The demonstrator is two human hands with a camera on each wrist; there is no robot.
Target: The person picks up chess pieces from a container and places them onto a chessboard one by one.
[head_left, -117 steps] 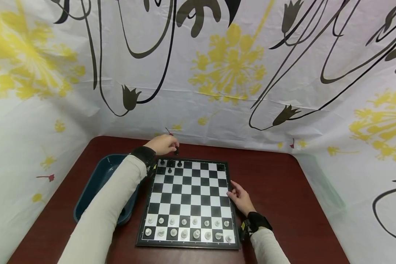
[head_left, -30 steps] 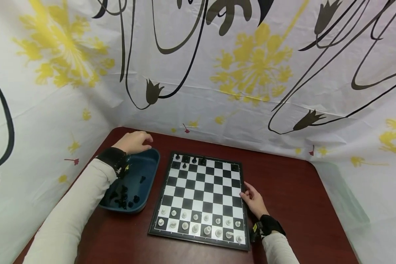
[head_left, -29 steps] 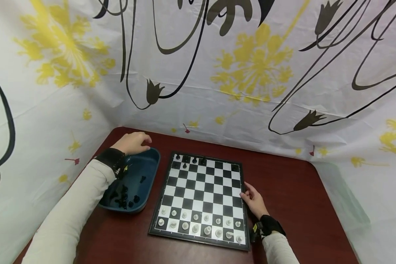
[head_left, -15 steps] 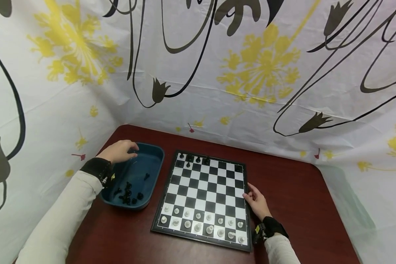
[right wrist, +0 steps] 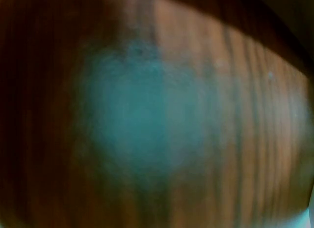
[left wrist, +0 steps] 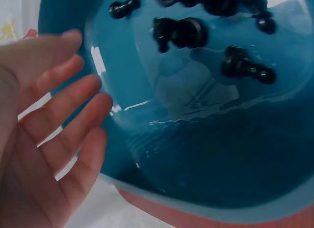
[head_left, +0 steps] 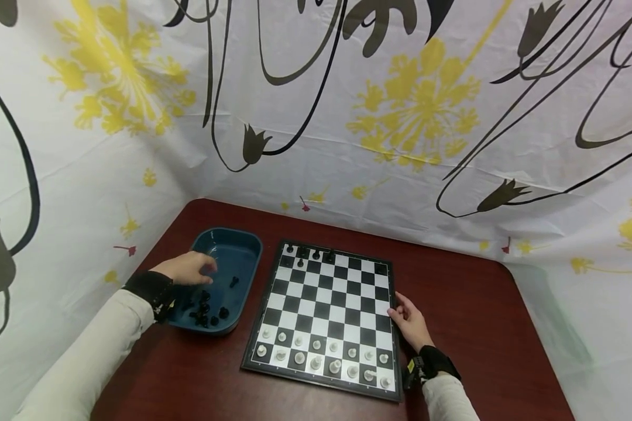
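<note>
My left hand (head_left: 188, 269) hovers over the left side of a blue tray (head_left: 237, 248), fingers loosely spread and holding nothing. In the left wrist view, the hand (left wrist: 54, 154) is beside several black chess pieces lying in the tray, among them a knight (left wrist: 181, 32) and a piece on its side (left wrist: 248, 68). My right hand (head_left: 411, 321) holds the right edge of the chessboard (head_left: 321, 307), thumb over the frame. Several black chess pieces (head_left: 316, 255) stand at the board's far left corner. White chess pieces (head_left: 334, 366) fill the two near rows.
The board and tray sit on a reddish-brown table (head_left: 463, 316). A white curtain (head_left: 316, 181) with yellow and dark flower prints hangs close behind and beside it. The right wrist view is a blur of brown stripes and a teal patch.
My left hand has left the black chess piece in the board's far row, come over to the tray, and moved down toward the pieces in it. The right hand stays at the board's edge.
</note>
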